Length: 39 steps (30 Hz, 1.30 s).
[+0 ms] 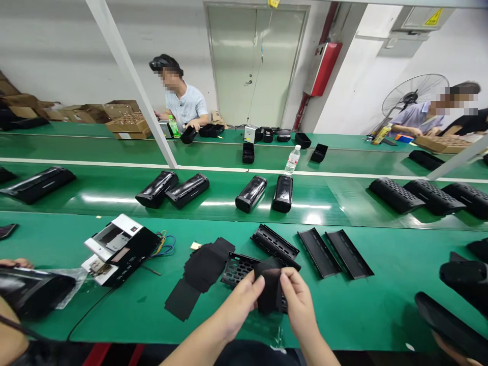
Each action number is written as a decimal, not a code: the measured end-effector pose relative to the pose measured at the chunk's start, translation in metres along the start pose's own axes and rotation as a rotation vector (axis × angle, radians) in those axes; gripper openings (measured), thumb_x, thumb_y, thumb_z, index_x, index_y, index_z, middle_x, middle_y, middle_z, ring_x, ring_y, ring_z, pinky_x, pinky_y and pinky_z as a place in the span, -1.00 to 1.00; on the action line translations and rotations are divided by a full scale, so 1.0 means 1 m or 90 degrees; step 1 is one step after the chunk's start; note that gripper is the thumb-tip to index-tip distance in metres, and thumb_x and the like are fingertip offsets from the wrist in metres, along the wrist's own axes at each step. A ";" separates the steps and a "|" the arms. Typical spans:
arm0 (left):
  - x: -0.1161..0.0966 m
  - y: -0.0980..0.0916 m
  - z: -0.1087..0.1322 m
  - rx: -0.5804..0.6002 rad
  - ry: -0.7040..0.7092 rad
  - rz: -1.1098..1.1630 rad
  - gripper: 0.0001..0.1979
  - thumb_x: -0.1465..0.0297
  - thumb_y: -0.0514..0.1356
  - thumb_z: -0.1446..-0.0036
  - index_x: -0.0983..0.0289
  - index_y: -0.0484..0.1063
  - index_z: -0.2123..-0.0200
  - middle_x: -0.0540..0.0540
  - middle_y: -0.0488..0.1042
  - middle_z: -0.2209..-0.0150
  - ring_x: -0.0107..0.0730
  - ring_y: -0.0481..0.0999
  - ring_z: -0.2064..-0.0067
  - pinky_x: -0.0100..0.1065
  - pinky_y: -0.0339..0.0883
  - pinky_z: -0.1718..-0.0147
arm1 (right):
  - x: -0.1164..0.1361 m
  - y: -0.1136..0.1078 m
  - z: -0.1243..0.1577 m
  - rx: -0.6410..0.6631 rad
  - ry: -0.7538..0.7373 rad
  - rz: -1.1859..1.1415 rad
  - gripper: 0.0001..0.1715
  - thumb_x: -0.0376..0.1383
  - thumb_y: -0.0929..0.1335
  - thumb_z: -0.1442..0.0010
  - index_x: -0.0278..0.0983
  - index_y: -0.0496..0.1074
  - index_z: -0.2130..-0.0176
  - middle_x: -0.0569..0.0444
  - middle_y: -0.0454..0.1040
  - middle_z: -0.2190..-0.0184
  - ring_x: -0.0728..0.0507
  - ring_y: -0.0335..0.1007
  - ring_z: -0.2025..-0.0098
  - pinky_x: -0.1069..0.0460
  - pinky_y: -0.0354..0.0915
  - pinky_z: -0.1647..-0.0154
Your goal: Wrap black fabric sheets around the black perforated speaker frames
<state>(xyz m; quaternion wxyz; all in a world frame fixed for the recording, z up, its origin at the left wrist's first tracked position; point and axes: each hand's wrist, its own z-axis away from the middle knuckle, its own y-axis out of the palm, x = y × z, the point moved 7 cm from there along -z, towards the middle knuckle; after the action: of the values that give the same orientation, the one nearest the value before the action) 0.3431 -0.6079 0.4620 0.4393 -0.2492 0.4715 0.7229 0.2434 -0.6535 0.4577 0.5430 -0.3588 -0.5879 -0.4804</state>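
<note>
Both my hands pinch one small black fabric pad [271, 287] just above the near edge of the green table. My left hand [241, 301] grips its left side and my right hand [297, 300] grips its right side. Under the pad lies a black perforated plastic panel [237, 268]. A loose pile of similar black pads [202, 272] lies to the left of it. A second perforated panel [275, 245] lies just behind my hands.
Two long black trays [334, 252] lie to the right. An opened device with coloured wires [120, 249] sits to the left. Several black speaker housings [251, 193] ride the glossy belt beyond. Other people work at the far table, and another person's hand [15, 263] is at the left edge.
</note>
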 end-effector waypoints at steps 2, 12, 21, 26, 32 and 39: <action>0.005 -0.004 0.003 -0.009 -0.088 0.135 -0.42 -0.07 0.07 0.10 0.25 0.43 0.17 0.16 0.52 0.25 -0.15 0.45 0.15 -0.26 0.33 0.26 | 0.010 0.022 0.013 0.136 -0.113 0.146 -0.77 -0.20 0.22 -0.17 -0.19 0.42 0.25 0.04 0.48 0.24 -0.15 0.35 0.10 -0.03 0.28 0.11; -0.014 0.007 0.021 0.311 -0.078 0.416 -0.32 -0.02 -0.25 -0.11 0.30 0.11 -0.14 0.32 0.26 -0.09 0.05 0.23 -0.10 0.07 0.05 0.01 | -0.032 0.006 0.008 0.052 0.155 -0.065 -0.45 -0.07 0.30 -0.06 -0.19 0.26 -0.03 -0.09 0.35 0.00 -0.26 0.25 -0.03 -0.17 0.22 0.03; -0.009 -0.021 0.017 0.226 -0.112 0.412 -0.23 -0.12 -0.17 -0.01 0.34 0.21 -0.07 0.33 0.37 0.00 0.06 0.30 -0.05 0.01 0.21 0.09 | -0.029 -0.008 -0.003 0.000 0.263 -0.244 -0.67 -0.16 0.43 0.09 -0.29 0.50 0.30 -0.02 0.54 0.37 -0.22 0.44 0.28 -0.07 0.35 0.27; -0.008 -0.039 0.016 0.072 -0.099 0.304 -0.55 0.19 0.05 -0.10 0.35 0.32 0.03 0.25 0.46 0.09 -0.13 0.41 0.04 -0.19 0.32 0.14 | -0.025 -0.019 -0.007 0.012 0.279 -0.250 -0.68 -0.17 0.46 0.13 -0.27 0.50 0.32 -0.01 0.54 0.40 -0.20 0.45 0.35 -0.06 0.36 0.35; -0.015 -0.051 0.019 -0.084 -0.035 0.162 -0.77 0.38 0.18 -0.01 0.33 0.43 0.23 0.19 0.53 0.23 -0.22 0.51 0.21 -0.32 0.39 0.35 | -0.027 -0.025 -0.006 0.008 0.281 -0.237 -0.65 -0.17 0.45 0.12 -0.27 0.49 0.29 -0.01 0.54 0.40 -0.18 0.44 0.34 -0.04 0.35 0.33; -0.018 -0.087 -0.003 -0.164 0.060 -0.292 -0.71 0.19 0.08 -0.01 0.30 0.38 0.52 0.03 0.41 0.57 -0.36 0.41 0.48 -0.35 0.27 0.43 | -0.050 -0.027 -0.010 0.109 0.246 0.067 -0.64 -0.06 0.30 -0.02 -0.31 0.41 0.36 0.03 0.47 0.50 -0.14 0.40 0.43 0.00 0.31 0.41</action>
<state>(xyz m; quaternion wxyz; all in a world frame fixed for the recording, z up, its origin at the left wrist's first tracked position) 0.4271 -0.6034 0.4343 0.5338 -0.4368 0.3266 0.6462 0.2289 -0.6659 0.4032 0.6986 -0.2430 -0.4918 -0.4594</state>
